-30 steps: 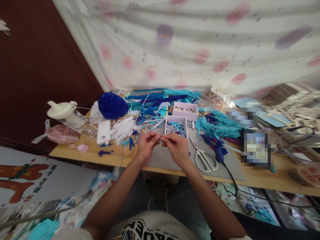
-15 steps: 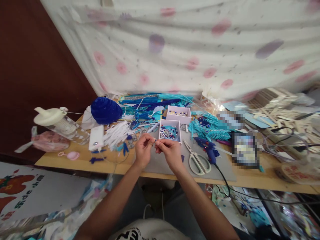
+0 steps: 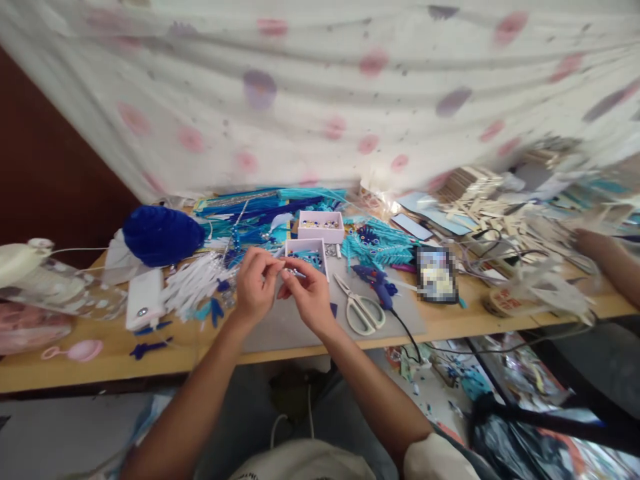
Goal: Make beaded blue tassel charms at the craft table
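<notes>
My left hand (image 3: 256, 285) and my right hand (image 3: 309, 295) meet with fingertips pinched together over the grey mat (image 3: 280, 333). A tiny, pale, shiny piece shows between the fingers, too small to name. Just beyond them is an open white box (image 3: 326, 259) of blue, turquoise and silver beads, partly hidden by my right hand. Behind it stands a second white box (image 3: 325, 235) with gold, white and blue beads. White-handled scissors (image 3: 364, 313) lie to the right of my right hand, beside a blue glue gun (image 3: 376, 285).
A blue fuzzy bundle (image 3: 161, 235), white pipe cleaners (image 3: 193, 283) and a white power bank (image 3: 144, 300) lie left. Turquoise pipe cleaner pieces (image 3: 383, 245), a phone with a blurred screen (image 3: 437, 275) and wooden sticks (image 3: 505, 223) lie right. Another person's arm (image 3: 607, 260) reaches in at far right.
The view has swung to the right, so things on the table appear further left. Another person's arm has come into view at the right. My hands remain pinched together.
</notes>
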The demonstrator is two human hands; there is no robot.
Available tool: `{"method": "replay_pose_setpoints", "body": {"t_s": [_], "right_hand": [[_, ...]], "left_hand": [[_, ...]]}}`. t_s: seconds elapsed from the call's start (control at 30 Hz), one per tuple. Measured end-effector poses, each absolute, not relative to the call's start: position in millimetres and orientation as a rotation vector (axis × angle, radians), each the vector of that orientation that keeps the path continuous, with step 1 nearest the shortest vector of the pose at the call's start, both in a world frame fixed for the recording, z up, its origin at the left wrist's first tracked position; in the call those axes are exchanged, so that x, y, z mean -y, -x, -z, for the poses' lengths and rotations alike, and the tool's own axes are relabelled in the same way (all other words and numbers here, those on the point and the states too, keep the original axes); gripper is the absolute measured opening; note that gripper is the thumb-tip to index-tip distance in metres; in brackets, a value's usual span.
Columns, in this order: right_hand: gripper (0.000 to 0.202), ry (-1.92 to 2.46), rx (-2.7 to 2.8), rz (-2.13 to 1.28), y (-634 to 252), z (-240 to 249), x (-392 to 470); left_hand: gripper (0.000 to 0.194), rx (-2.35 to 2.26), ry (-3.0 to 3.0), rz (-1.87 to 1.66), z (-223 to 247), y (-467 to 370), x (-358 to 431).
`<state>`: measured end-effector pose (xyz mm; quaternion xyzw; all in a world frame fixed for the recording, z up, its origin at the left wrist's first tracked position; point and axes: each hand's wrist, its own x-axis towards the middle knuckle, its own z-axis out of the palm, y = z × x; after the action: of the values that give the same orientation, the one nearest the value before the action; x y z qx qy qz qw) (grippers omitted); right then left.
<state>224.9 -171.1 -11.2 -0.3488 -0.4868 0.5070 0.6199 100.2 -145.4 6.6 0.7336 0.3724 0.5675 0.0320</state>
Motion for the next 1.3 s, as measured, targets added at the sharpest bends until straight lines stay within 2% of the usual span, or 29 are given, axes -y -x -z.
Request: {"method": "replay_pose_setpoints", "body": {"t_s": [0.3, 0.53, 0.77, 0.9, 1.13, 1.3], "right_hand": [[0.013, 1.045, 1.408, -0.810, -235.2, 27.8, 154.1], [0.015, 1.159, 1.537, -0.762, -238.2, 23.3, 150.4], [0.032, 0.792, 1.296, -1.020, -228.8, -0.8, 165.9], [0.034, 0.764, 1.205, -1.054, -224.7, -5.7, 167.5], [0.014, 0.900, 1.299, -0.761, -227.9, 4.7, 170.4], [0.015, 1.035, 1.416, -0.541, -231.6, 13.4, 173.0]], "left_hand": [[0.022, -1.157, -2.149, -1.650, -20.9, -107.1, 143.8], [0.021, -1.211, -2.135, -1.638, -22.0, -104.3, 138.5], [0.019, -1.186, -2.095, -1.585, -22.6, -99.8, 138.5], [0.021, -1.203, -2.025, -1.576, -21.4, -99.4, 140.1], [0.029, -1.076, -1.629, -1.297, -6.5, -94.6, 138.2], [0.031, -1.148, -1.703, -1.221, -5.4, -93.9, 143.1]]}}
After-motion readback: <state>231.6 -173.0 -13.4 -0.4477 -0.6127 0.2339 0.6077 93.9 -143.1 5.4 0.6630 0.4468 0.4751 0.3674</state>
